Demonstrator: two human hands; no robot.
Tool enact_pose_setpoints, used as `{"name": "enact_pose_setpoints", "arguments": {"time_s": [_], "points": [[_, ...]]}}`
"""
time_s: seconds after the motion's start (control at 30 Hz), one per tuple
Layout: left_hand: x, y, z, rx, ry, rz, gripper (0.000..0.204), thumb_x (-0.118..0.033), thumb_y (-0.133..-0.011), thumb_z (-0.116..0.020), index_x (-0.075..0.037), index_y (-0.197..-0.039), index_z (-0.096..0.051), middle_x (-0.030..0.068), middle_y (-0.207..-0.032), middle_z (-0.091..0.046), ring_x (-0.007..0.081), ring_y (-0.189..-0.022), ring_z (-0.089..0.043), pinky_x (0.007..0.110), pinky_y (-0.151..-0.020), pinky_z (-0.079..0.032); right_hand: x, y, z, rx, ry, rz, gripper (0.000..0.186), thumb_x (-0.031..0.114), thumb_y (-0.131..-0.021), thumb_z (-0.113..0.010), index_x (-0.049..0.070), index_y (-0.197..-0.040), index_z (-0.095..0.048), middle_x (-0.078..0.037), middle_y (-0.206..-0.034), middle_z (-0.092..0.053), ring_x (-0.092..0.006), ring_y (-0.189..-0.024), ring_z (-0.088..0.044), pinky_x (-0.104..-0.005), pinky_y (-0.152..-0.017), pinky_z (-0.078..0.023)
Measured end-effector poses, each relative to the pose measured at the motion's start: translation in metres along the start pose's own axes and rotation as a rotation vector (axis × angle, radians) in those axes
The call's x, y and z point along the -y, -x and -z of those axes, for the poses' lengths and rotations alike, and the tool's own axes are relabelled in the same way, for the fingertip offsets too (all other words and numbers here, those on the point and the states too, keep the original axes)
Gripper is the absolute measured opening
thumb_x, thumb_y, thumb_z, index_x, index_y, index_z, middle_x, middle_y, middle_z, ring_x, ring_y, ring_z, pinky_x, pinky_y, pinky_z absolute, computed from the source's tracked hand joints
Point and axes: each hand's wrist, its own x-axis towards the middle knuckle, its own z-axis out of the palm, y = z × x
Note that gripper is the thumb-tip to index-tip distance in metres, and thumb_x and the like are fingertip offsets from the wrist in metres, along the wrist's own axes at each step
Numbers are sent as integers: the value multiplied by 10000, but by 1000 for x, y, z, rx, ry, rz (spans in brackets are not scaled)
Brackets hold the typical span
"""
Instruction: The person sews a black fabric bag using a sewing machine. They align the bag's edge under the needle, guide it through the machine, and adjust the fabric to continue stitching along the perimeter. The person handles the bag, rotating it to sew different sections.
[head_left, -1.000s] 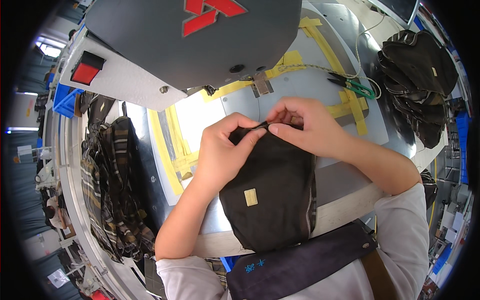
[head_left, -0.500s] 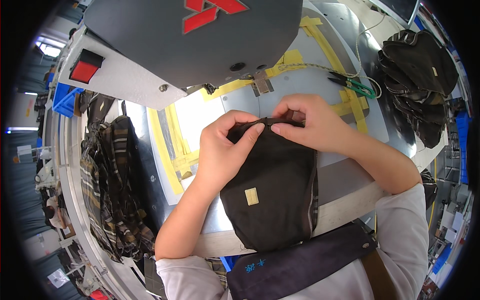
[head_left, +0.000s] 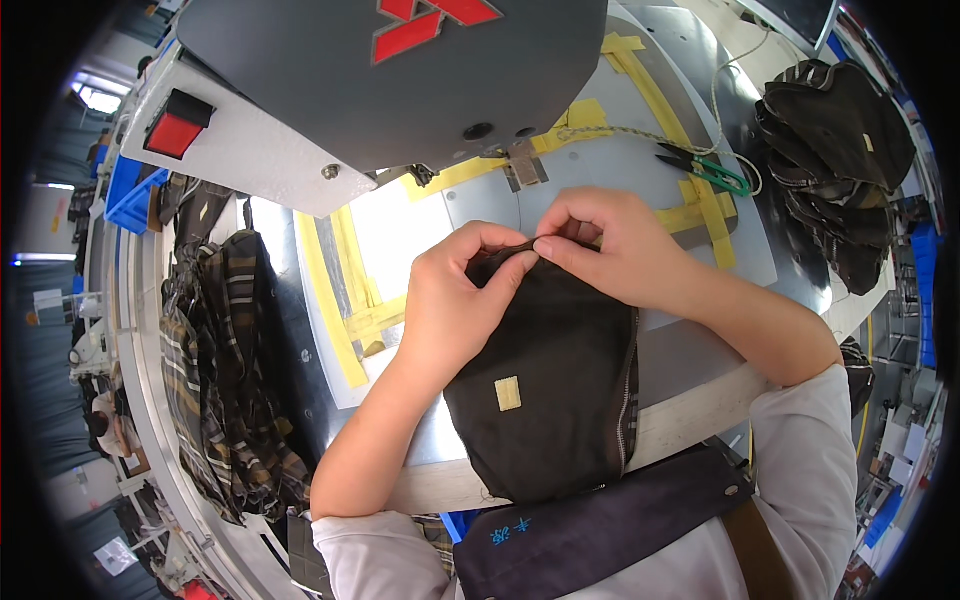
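A dark brown cloth piece (head_left: 560, 350) hangs from my hands over the table's near edge. It has a small cream label on its front and a zipper running down its right side. My left hand (head_left: 462, 290) pinches the top edge between thumb and fingers. Right beside it, my right hand (head_left: 612, 245) pinches the same edge, the two thumbs almost touching. The fingertips behind the cloth are partly hidden. Just beyond my hands is the sewing machine's dark grey head (head_left: 400, 90), with a small metal clamp plate (head_left: 524, 167) below it.
Yellow tape (head_left: 345, 290) marks the pale work plate. Green-handled thread snips (head_left: 715, 174) lie at right, near a cord. Dark cloth pieces are piled (head_left: 840, 150) at far right; plaid cloth pieces (head_left: 225, 350) hang at left. A red switch (head_left: 178, 125) sits on the machine's white arm.
My hands have drawn closer together along the cloth's top edge. The left hand shifted slightly right, and the right thumb moved left to meet it. The cloth moved slightly with them.
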Motion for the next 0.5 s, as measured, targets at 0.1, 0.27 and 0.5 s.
{"name": "enact_pose_setpoints", "arguments": {"time_s": [0.1, 0.27, 0.5], "points": [[-1, -1, 2, 2, 19, -2, 109, -56, -833, -709, 2, -914, -663, 62, -807, -684, 132, -768, -646, 260, -732, -506, 0, -1, 1, -6, 21, 43, 150, 95, -849, -696, 0, -945, -629, -28, -846, -615, -95, -752, -568, -254, -666, -476], [6, -1, 1, -34, 67, 7, 107, -68, -841, -702, 4, -910, -662, 58, -818, -682, 131, -767, -634, 262, -730, -502, -6, -1, 5, 0, 87, 90, 150, 88, -834, -697, 2, -931, -622, -28, -864, -605, -94, -732, -559, -248, -643, -461], [11, -2, 1, -21, 66, -57, 112, -44, -856, -702, 10, -933, -642, 1, -846, -652, 53, -769, -569, 202, -722, -468, -7, 0, -2, -36, 65, 59, 137, 88, -840, -688, 2, -912, -610, -32, -835, -590, -88, -701, -542, -241, -598, -431]]}}
